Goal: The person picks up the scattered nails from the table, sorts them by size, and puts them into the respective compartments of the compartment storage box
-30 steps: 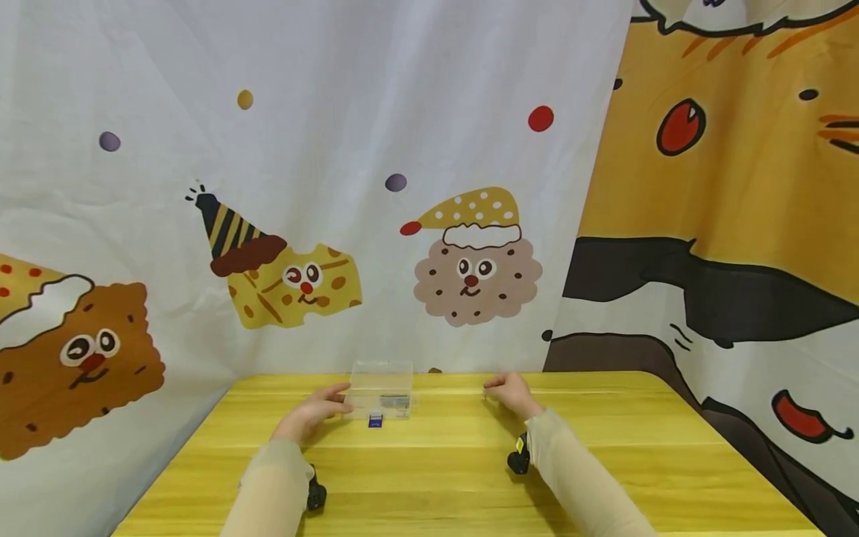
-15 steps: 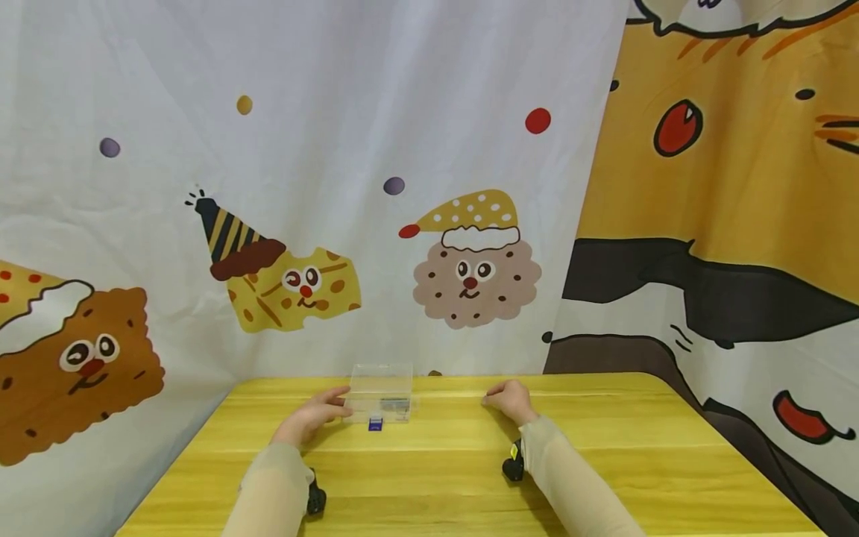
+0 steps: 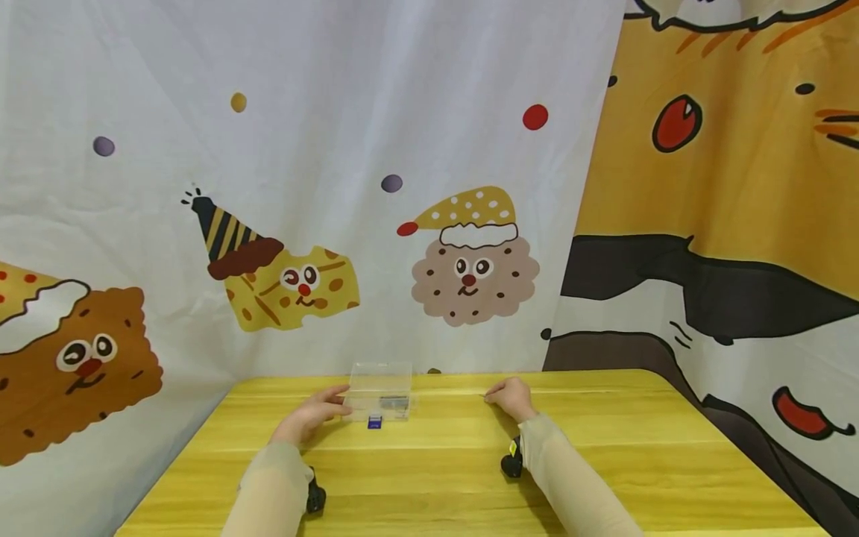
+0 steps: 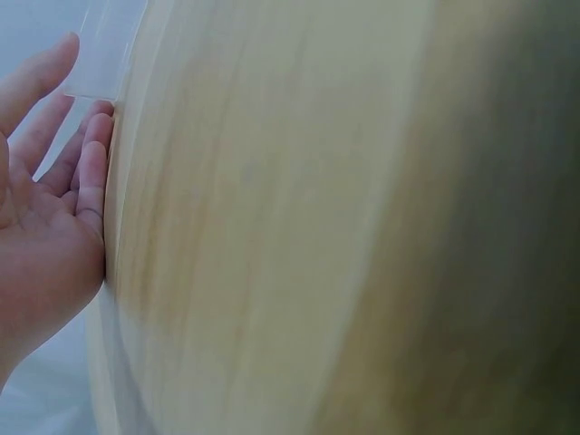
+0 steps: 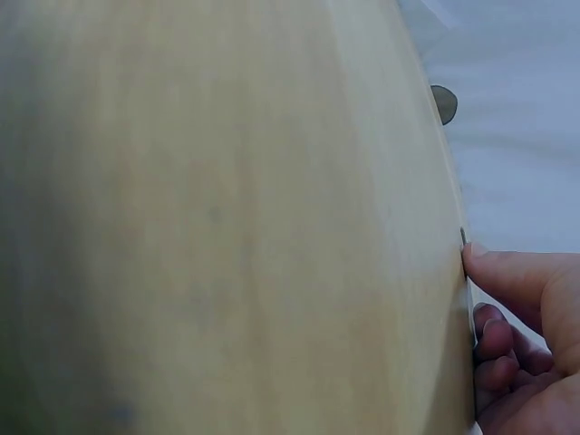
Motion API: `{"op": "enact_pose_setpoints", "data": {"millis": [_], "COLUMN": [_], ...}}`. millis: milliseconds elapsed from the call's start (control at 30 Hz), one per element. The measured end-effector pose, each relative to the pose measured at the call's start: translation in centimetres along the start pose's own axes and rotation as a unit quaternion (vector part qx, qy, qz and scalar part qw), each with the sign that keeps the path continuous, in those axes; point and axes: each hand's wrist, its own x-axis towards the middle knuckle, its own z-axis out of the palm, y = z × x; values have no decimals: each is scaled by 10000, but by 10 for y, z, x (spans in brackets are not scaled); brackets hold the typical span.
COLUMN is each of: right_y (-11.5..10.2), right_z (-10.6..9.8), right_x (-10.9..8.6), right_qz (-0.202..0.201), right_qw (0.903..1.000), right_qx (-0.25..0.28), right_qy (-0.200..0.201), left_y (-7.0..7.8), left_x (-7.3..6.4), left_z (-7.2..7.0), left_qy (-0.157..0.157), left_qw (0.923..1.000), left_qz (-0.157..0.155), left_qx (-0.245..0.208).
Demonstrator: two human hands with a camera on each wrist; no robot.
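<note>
A clear plastic box (image 3: 379,384) with its lid raised stands near the back of the table. Inside its right part lies a small dark grey item (image 3: 394,403), and a blue label or clasp (image 3: 374,422) shows at its front. My left hand (image 3: 312,414) is at the box's left side, fingers nearly straight and fingertips right at the wall; the left wrist view shows the palm and the thumb apart from the fingers. Further right, my right hand (image 3: 513,399) pinches a small thin dark sliver (image 5: 463,236) close to the tabletop, its kind too small to tell.
The yellow wood-grain table (image 3: 416,477) ends just behind the box. A white cloth (image 3: 322,149) with printed cartoon figures hangs behind it. Black wrist cameras sit below both sleeves.
The thin sliver in my right hand now points out to the left more flatly. My right wrist has shifted slightly left; my left hand and the box hold still.
</note>
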Motion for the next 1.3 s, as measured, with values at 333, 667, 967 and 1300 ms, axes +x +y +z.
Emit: {"op": "enact_pose_setpoints", "data": {"millis": [333, 667, 967, 1300], "right_y": [5, 2, 0, -14], "right_z": [2, -3, -5, -10], "right_x": [5, 2, 9, 15], "right_qz": [234, 288, 476, 514], "right_qw": [9990, 9991, 9969, 9925], "right_qx": [-348, -141, -38, 139], "right_qy": [-123, -266, -626, -1101], "left_y": [-1, 1, 4, 1], "left_x": [0, -1, -4, -1], "left_z": [-2, -2, -1, -2], "left_qy": [-45, -95, -82, -85], "left_qw": [10000, 9999, 10000, 9999], "left_qz": [1, 55, 44, 54], "left_qx": [14, 15, -24, 54]}}
